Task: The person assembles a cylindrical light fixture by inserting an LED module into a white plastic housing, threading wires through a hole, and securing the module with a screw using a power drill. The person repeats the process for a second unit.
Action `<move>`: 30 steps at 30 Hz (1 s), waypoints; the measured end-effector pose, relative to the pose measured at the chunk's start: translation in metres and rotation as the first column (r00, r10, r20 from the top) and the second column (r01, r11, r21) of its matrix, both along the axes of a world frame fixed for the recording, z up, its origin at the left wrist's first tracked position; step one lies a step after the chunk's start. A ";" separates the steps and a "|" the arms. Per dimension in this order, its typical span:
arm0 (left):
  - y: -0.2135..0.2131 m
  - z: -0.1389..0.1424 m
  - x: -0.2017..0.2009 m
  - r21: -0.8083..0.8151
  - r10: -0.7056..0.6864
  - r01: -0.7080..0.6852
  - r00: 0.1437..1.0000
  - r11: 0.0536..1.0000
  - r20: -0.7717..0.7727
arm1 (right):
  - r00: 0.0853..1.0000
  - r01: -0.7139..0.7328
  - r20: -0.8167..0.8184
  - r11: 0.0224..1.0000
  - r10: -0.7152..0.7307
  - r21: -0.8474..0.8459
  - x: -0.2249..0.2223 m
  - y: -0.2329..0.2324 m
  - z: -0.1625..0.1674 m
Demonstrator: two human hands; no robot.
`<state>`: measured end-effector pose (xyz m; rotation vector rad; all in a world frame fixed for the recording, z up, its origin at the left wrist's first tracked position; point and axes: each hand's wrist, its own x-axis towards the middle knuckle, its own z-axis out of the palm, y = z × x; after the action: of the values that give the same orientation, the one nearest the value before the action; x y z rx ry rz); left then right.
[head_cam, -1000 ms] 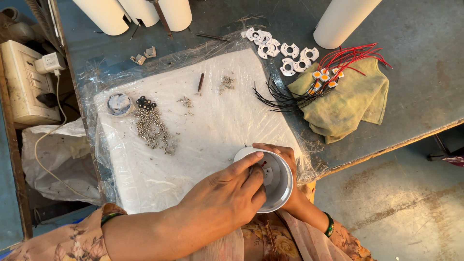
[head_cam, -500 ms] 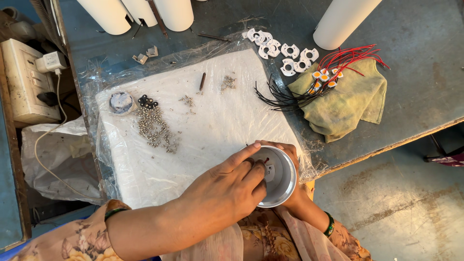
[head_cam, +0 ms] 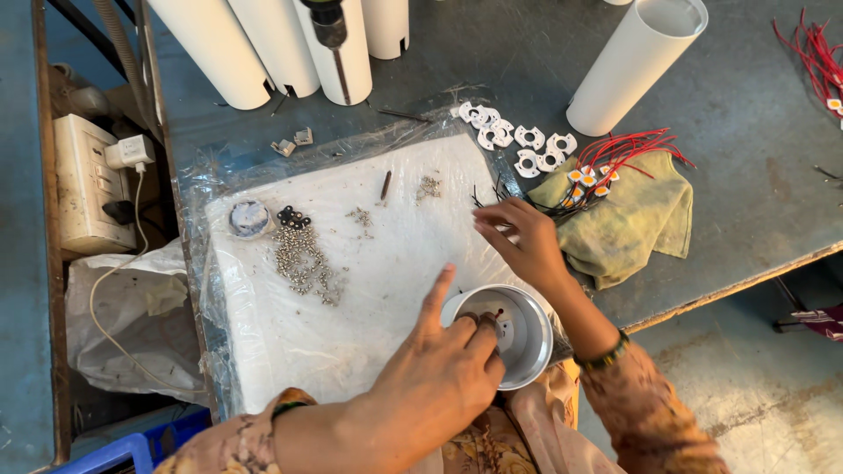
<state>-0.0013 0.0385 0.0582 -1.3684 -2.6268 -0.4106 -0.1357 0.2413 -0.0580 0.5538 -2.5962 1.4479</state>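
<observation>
Two hands: both over a white pad [head_cam: 351,263] wrapped in clear plastic, on a grey-blue bench [head_cam: 746,175].
Left hand [head_cam: 439,377]: at the near edge of the pad, thumb and middle fingers dipped into the mouth of a silver metal cup [head_cam: 518,338], pinched together on something small and dark inside; what it is cannot be told. Index finger points up, clear of the cup.
Right hand [head_cam: 522,241]: raised above the pad's right edge, fingers loosely curled and a little apart, holding nothing visible; near a bundle of red and black wires [head_cam: 615,158].
Silver metal cup: at the pad's near right corner, mouth up.
Screws [head_cam: 303,259]: loose pile on the pad's left part.
Green cloth [head_cam: 632,219]: right of the pad, under the wires.
White tubes [head_cam: 290,44]: upright at the far bench edge.
White ring parts [head_cam: 518,140]: cluster beyond the pad.
</observation>
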 end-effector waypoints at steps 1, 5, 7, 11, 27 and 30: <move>-0.001 -0.002 0.001 -0.016 -0.012 0.012 1.000 1.000 -0.007 | 1.000 -0.023 0.001 0.999 0.023 0.047 -0.014 -0.009 -0.003; -0.006 -0.012 0.003 0.031 -0.015 0.016 1.000 0.999 -0.025 | 1.000 -0.009 -0.020 0.956 0.015 0.292 -0.053 -0.035 -0.008; -0.006 -0.019 0.005 0.073 -0.017 0.021 0.999 0.997 -0.051 | 0.998 -0.014 -0.047 0.924 0.034 0.381 -0.061 -0.044 -0.010; 0.003 -0.037 0.008 0.155 0.023 -0.008 0.995 0.988 -0.096 | 0.986 -0.117 -0.067 0.912 0.155 0.392 -0.066 -0.059 -0.015; 0.027 -0.068 0.001 0.171 0.018 0.017 0.979 0.985 -0.201 | 0.911 -0.356 -0.060 0.851 0.408 0.387 -0.073 -0.122 -0.015; 0.027 -0.069 0.002 0.130 -0.001 0.026 0.982 0.991 -0.189 | 0.874 -0.459 -0.008 0.829 0.486 0.320 -0.064 -0.129 -0.018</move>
<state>0.0007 0.0657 -0.0111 -1.3142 -2.3945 -0.4253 -0.2001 0.1122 -0.0758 1.3560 -2.7482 1.0712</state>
